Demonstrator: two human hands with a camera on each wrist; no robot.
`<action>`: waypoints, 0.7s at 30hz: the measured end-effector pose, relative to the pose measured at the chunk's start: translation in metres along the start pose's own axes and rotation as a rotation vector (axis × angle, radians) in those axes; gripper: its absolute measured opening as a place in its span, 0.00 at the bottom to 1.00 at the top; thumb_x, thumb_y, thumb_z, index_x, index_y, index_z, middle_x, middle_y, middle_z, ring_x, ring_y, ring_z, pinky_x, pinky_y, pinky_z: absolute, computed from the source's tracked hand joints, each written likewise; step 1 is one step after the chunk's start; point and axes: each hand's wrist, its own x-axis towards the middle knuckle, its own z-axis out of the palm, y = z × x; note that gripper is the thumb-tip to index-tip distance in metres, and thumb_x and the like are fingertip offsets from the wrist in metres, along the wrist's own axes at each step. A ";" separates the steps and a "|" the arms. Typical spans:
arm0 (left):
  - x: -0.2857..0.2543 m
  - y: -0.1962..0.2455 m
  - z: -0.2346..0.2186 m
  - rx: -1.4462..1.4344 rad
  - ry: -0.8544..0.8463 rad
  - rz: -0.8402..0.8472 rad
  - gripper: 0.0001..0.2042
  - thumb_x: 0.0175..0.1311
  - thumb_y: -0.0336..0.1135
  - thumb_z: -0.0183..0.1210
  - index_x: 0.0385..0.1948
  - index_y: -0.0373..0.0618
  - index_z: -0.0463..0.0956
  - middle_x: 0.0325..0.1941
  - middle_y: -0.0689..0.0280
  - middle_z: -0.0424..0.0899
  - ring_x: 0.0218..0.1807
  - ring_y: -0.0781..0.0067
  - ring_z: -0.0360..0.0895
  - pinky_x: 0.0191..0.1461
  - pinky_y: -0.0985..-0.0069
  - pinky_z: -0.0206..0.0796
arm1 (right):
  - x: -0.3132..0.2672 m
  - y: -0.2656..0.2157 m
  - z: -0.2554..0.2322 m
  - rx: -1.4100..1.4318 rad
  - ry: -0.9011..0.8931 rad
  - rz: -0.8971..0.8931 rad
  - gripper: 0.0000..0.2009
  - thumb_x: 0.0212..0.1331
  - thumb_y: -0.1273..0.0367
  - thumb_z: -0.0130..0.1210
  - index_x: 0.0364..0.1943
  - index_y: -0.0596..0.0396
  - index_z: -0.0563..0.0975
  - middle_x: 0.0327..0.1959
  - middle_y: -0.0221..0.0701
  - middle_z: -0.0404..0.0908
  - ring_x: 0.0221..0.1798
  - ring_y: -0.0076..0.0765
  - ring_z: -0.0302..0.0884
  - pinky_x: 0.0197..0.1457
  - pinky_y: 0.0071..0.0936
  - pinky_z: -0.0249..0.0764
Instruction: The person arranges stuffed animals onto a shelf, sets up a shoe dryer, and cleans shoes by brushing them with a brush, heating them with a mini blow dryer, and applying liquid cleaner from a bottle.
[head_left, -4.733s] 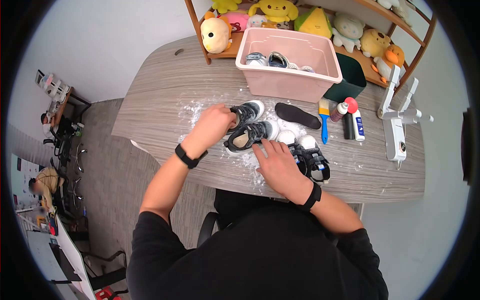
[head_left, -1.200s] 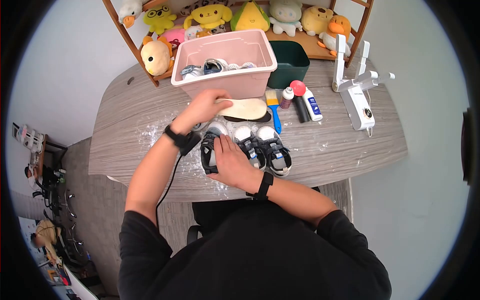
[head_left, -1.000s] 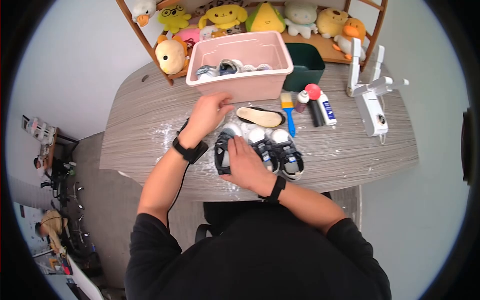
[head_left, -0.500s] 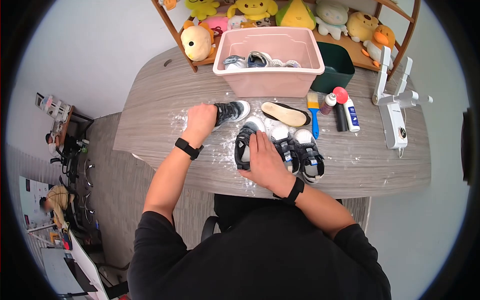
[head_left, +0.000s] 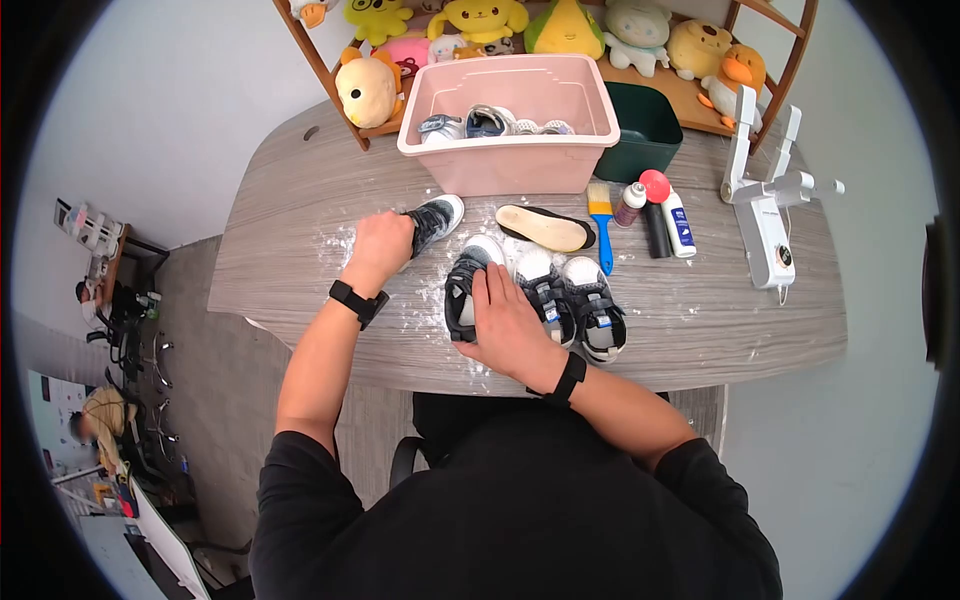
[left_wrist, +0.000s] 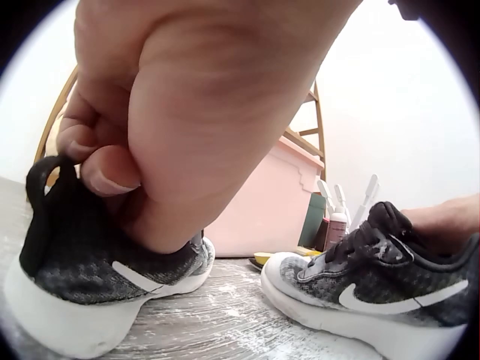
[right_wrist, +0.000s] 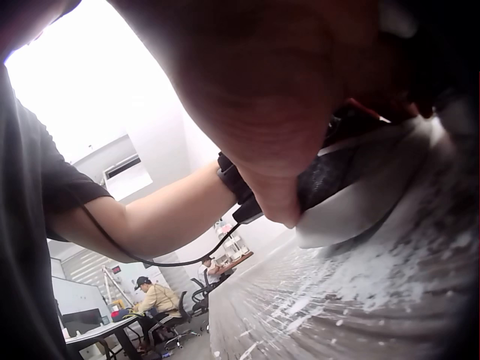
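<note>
In the head view my left hand is at the collar of a black-and-white sneaker, gripping it near the heel. The left wrist view shows curled fingertips close by the heel's pull loop. My right hand rests along a matching sneaker, its fingers straight over the side and the thumb at the heel. Just right of that hand stand two strapped black-and-white shoes. Beyond them a pale insole lies with a dark one partly under it.
White powder is scattered over the wooden table. A pink bin holding several shoes stands at the back, beside a dark green bin. Right of the insoles are a blue-handled brush, bottles and a white rack-like device.
My left hand laid the pale insole down on the dark one, then moved left to grip the other sneaker. Under my right hand, the near sneaker has turned so its toe points away.
</note>
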 end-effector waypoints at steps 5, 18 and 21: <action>-0.017 -0.015 0.000 -0.103 0.132 -0.072 0.06 0.60 0.34 0.66 0.33 0.42 0.83 0.30 0.52 0.89 0.30 0.45 0.88 0.37 0.51 0.80 | -0.003 -0.002 -0.004 0.021 0.023 0.015 0.53 0.59 0.48 0.74 0.73 0.79 0.60 0.75 0.73 0.61 0.81 0.76 0.60 0.85 0.54 0.60; -0.082 0.026 -0.012 -0.132 0.167 0.053 0.03 0.66 0.30 0.60 0.36 0.41 0.78 0.30 0.56 0.89 0.29 0.52 0.89 0.32 0.58 0.80 | 0.048 -0.023 0.000 0.007 0.060 -0.068 0.61 0.50 0.44 0.79 0.78 0.74 0.58 0.79 0.68 0.59 0.84 0.71 0.56 0.84 0.58 0.57; -0.082 0.022 -0.010 -0.204 0.147 0.005 0.04 0.64 0.31 0.64 0.35 0.43 0.79 0.31 0.54 0.88 0.32 0.48 0.88 0.35 0.55 0.79 | 0.064 -0.027 0.009 -0.033 -0.063 0.026 0.62 0.53 0.38 0.73 0.80 0.73 0.57 0.81 0.65 0.59 0.84 0.70 0.57 0.85 0.59 0.55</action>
